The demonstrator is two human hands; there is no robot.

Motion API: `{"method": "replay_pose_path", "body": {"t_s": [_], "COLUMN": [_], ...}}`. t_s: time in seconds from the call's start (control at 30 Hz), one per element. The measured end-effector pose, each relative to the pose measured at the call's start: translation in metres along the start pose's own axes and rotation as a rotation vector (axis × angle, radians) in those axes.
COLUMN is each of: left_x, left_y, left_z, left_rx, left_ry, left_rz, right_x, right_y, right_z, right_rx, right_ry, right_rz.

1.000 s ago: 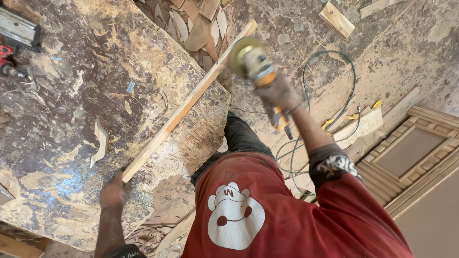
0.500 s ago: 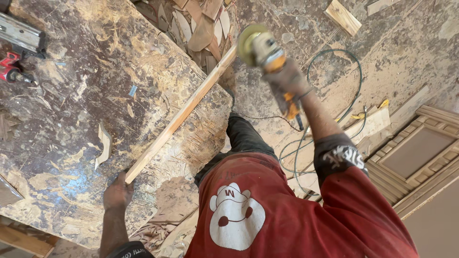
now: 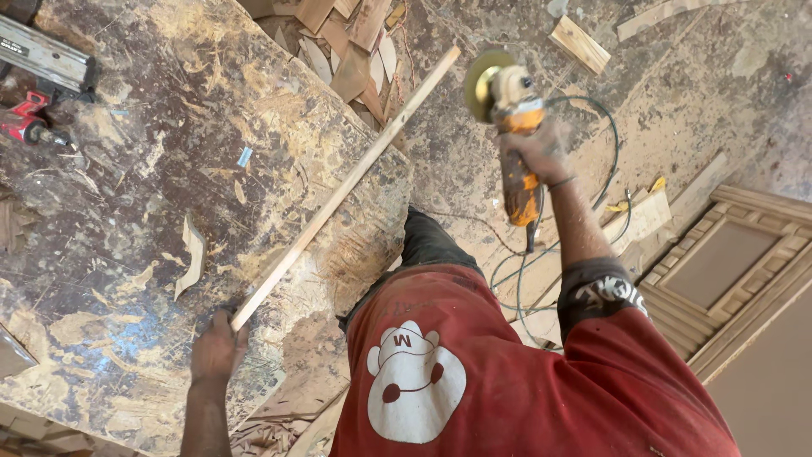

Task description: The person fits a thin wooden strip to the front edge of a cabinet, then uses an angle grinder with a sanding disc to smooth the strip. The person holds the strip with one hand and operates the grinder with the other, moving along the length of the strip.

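Big worn workbench (image 3: 127, 254), top scuffed & stained, fills the left of the view; it carries the work so the long piece can lie flat w/ one end hanging off. Floor to the right is littered w/ wood offcuts (image 3: 355, 42) and a carved panel frame (image 3: 736, 262), well apart from the bench.

Thin wood strip (image 3: 347, 186) lies diagonally across the bench top, its far end sticking out past the bench edge over the scrap pile, prob. so that end is free for the tool to get at.

Angle grinder (image 3: 512, 127), yellow-orange body, disc at the top, is held up in the air right of the strip's free end, near it but not touching; its cord (image 3: 550, 254) trails down to the floor.

Right hand (image 3: 537, 152) is wrapped tight round the grinder body, fingers closed on it. Left hand (image 3: 216, 347) sits at the strip's near end on the bench, pressing/pinning it down; can't tell if fingers curl round it or just push.

Far left: red power tool (image 3: 25, 118) & a nail gun (image 3: 42, 55), untouched.
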State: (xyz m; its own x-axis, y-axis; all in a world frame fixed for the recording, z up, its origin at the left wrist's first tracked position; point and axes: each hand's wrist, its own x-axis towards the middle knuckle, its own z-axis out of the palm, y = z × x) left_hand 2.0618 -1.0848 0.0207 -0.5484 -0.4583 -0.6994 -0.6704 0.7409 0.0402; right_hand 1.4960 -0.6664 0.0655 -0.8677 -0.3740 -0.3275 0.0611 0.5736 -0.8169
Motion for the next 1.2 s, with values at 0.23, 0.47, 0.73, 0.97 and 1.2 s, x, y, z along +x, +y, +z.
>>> {"method": "replay_pose_path", "body": {"t_s": [0.23,0.47,0.73,0.97,1.2], "left_x": [0.003,-0.003,-0.003,0.006,0.014], "left_y": [-0.009,-0.008,-0.007,-0.016,-0.022], "left_z": [0.023,0.031,0.043,0.05,0.045], "left_rx": [0.071,0.232,0.254,0.17,0.052], "left_ry": [0.138,0.471,0.483,0.433,0.182], "left_rz": [0.056,0.146,0.12,0.153,0.041], "right_x": [-0.059,-0.107,-0.104,-0.018,0.048], "right_y": [-0.028,-0.079,-0.094,-0.026,-0.001], "right_z": [0.069,0.146,0.153,0.072,0.013], "right_rx": [-0.176,0.024,-0.365,-0.317,-0.087], "right_ry": [-0.358,-0.554,-0.67,-0.338,-0.099], "right_rz": [0.137,-0.064,0.226,-0.027,0.019]}}
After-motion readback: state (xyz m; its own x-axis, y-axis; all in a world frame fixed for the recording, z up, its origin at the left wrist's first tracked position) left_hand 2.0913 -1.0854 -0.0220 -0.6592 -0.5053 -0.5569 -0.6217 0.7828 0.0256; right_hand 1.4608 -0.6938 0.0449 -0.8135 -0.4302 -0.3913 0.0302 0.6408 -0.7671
